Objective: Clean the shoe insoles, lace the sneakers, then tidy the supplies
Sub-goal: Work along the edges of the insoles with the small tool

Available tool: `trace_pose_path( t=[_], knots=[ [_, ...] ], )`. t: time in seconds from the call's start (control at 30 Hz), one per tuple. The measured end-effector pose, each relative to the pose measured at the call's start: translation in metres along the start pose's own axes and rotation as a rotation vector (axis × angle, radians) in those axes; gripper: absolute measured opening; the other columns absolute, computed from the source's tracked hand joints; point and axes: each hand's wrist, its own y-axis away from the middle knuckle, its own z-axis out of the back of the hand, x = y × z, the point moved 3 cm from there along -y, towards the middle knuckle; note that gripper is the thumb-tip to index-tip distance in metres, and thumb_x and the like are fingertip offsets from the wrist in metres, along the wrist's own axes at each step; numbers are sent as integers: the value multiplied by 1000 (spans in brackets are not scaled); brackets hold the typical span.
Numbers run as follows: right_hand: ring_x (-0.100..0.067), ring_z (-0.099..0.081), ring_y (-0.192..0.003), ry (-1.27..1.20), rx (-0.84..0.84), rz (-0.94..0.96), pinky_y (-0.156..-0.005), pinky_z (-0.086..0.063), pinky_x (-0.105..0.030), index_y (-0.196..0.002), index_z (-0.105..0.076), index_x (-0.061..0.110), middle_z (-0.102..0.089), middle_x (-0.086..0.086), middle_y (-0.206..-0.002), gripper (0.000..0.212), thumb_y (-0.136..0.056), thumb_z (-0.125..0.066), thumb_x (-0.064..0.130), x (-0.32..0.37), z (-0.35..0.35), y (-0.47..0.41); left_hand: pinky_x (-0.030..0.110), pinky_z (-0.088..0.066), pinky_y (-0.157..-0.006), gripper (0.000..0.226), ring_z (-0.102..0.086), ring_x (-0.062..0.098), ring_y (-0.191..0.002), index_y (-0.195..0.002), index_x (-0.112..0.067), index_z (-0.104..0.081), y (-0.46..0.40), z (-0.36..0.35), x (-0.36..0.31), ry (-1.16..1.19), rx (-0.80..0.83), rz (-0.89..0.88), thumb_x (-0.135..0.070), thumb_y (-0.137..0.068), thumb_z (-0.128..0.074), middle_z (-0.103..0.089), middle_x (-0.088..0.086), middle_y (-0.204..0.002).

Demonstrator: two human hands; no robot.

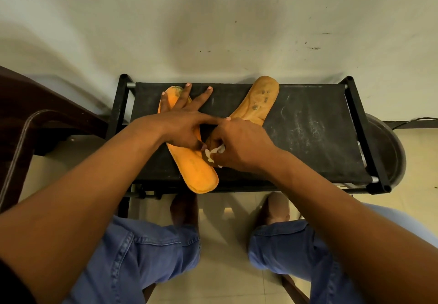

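Denim knees; hands on orange insoles

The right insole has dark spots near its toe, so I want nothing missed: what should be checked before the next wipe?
1. Left hand pressing the left insole flat: ok.
2. Right hand gripping the white wipe: ok.
3. Right insole held steady: not ok, nothing presses its toe end.
4. Both insoles on the black rack top: ok.
5. Wipe clean enough: cannot tell.

Head camera looks steeply down, close over a black rack.
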Motion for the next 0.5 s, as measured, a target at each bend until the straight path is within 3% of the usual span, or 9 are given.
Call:
trace_pose_path(
  t=[0.1,0.27,0.37,0.5],
  knots=[
    [-18,-65,-75,5,-26,-57,-60,-56,-34,-94,-76,25,-70,2,-88,25,-87,-67,47,-3,1,0,76,15,-111,78,43,30,-144,-142,-69,-28,0,0,-1,-9,-6,3,-50,-83,-75,37,-17,-160],
    [-16,-64,-76,-76,83,-62,-61,-57,-35,-85,-74,24,-69,3,-89,15,-86,-70,38,4,-2,0,75,15,-111,83,43,29,-143,-133,-79,-15,1,0,-1,0,7,3,-52,-82,-76,38,-18,-159],
    [-19,-63,-79,81,105,-159,-63,-55,-35,-84,-60,27,-64,3,-90,16,-84,-71,39,-10,6,0,75,13,-112,83,42,31,-144,-140,-73,-18,1,0,-3,-22,-1,19,-50,-84,-75,38,-16,-160],
    [-22,-64,-86,123,100,-217,-70,-58,-39,-97,-66,25,-65,0,-97,20,-83,-73,36,-19,9,-1,74,13,-113,85,41,30,-145,-139,-74,-18,2,2,-4,-18,17,21,-47,-84,-76,38,-17,-159]
  ],
)
